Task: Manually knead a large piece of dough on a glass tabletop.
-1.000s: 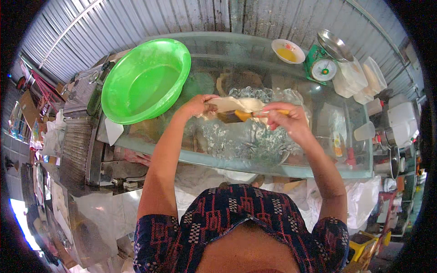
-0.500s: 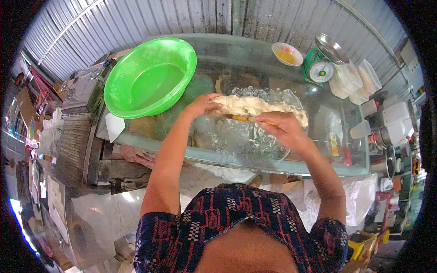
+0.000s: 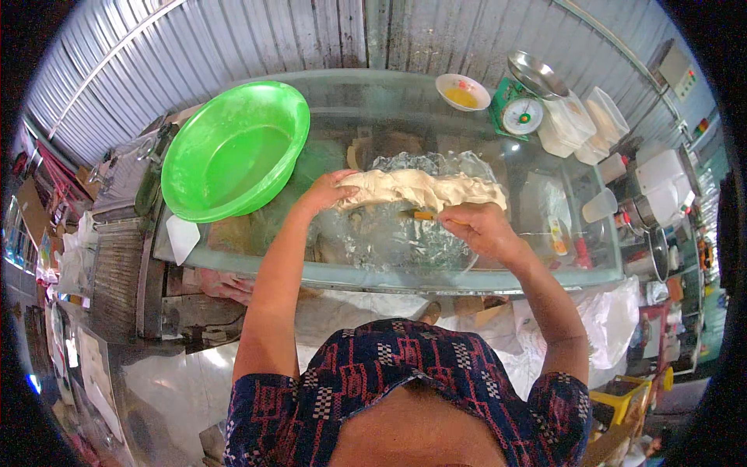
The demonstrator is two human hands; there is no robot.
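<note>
A long, pale roll of dough lies across the glass-topped table, its surface lumpy and uneven. My left hand grips the dough's left end, fingers over the top and thumb in front. Closed round a slim tool with a yellow-brown handle, apparently a knife, my right hand is at the near side of the dough, toward its right end. The tool points left, just in front of the dough; its dark, thin end is hard to make out. White flour smears mark the glass around the dough.
A big green basin stands at the table's left, a white scraper-like sheet beside it. Toward the back right are a bowl of yellow liquid, a green dial scale and plastic tubs. A clear cup stands right.
The view has shifted, so the table sits slightly further left and lower. My right hand has drawn the tool a little toward me, away from the dough. The left hand keeps its hold.
</note>
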